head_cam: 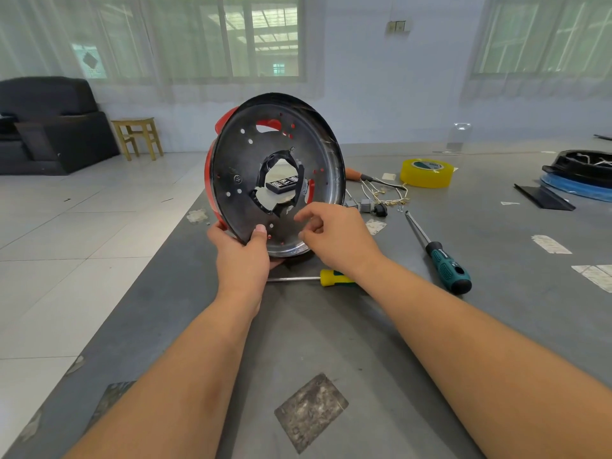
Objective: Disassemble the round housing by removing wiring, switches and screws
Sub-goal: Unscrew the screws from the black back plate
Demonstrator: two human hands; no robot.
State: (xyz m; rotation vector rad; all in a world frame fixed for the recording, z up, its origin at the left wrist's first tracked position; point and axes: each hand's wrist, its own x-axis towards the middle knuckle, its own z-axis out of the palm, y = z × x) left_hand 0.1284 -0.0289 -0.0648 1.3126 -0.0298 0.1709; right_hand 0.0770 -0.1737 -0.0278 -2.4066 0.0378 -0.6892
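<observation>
Nearest us, our two forearms reach out over the grey table (pixel 331 342), where the yellow-handled screwdriver (pixel 332 277) lies partly under our right wrist and the teal-handled screwdriver (pixel 447 266) lies just to its right, both within easy reach, probably for the remaining screws. Our left hand (pixel 243 256) grips the lower rim of the round housing (pixel 275 173), thumb pressed on the inner face and fingers wrapped behind, so it stands on edge on the table with its black inside turned toward us. Our right hand (pixel 334 235) hovers beside the lower right of that face with fingers loosely curled and holding nothing, seemingly ready to pick at something near the ragged central opening. Just beyond the housing lie the loose white wires (pixel 381 193) and small grey switches (pixel 362 205), which suggests that most of the wiring is already out. Further off sits a roll of yellow tape (pixel 427 173), set aside.
</observation>
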